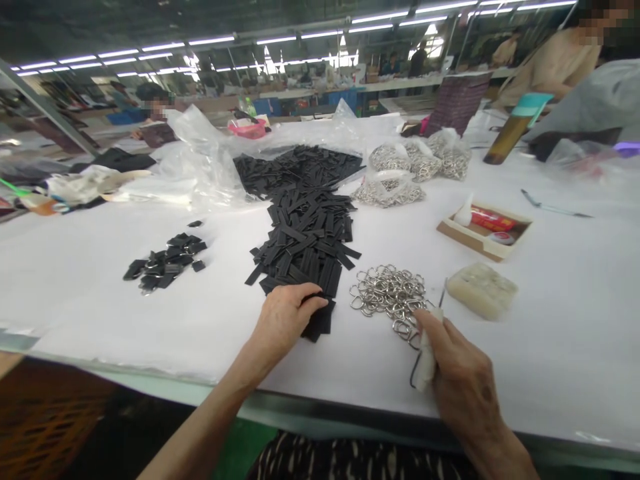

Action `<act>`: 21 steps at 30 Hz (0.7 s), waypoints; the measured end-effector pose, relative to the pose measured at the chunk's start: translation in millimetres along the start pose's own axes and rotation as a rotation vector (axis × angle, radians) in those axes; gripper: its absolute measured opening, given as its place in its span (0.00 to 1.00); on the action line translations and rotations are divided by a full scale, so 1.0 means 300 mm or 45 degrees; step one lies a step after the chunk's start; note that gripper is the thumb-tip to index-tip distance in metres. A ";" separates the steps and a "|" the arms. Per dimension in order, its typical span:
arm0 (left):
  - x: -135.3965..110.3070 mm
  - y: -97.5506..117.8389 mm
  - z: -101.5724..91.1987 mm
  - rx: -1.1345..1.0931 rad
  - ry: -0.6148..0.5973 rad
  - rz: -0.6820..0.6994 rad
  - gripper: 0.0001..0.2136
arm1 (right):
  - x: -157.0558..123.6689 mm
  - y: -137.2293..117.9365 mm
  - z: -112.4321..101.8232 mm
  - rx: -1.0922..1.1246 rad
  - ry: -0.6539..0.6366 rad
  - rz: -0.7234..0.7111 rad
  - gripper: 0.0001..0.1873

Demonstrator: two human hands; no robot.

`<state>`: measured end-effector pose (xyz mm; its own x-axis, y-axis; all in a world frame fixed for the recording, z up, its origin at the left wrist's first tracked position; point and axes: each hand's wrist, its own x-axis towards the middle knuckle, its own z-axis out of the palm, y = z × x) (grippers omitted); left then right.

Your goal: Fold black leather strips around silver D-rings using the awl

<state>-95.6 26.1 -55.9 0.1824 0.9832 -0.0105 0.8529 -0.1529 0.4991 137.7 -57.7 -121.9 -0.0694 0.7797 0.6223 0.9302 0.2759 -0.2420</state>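
My left hand (287, 316) is at the near end of a heap of short black webbing strips (305, 230), thumb and fingers closing on a black strip (323, 319) there. My right hand (465, 377) grips a white-handled tool (427, 363); a thin metal spike sticks out of its top and a dark bent wire shows at its bottom. Beside that hand's fingertips lies a pile of silver D-rings (387, 291). On the left, a small pile of folded black pieces with metal rings (167, 261) rests on the white table (210, 320).
Bagged metal rings (390, 188) stand behind the loose ones. To the right are a small box (485, 230) with a red tube, a yellowish block (483, 290), a pen (555, 205) and a bottle (517, 130). Clear plastic (205, 157) lies behind left. Other people sit farther back.
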 end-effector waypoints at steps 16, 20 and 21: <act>0.094 0.064 0.023 -1.577 -0.660 -0.215 0.14 | 0.066 -0.068 -0.036 0.709 0.220 0.642 0.09; 0.081 0.108 0.048 -2.081 -0.879 -0.508 0.13 | 0.065 -0.070 -0.038 0.814 0.230 0.774 0.10; 0.079 0.117 0.057 -2.139 -0.877 -0.543 0.12 | 0.064 -0.070 -0.038 0.837 0.232 0.798 0.10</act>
<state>-53.0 42.3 -53.4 0.6202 0.6497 -0.4396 -0.3473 0.7299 0.5888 120.9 -55.0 -96.5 0.4866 0.8094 0.3288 0.3831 0.1405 -0.9129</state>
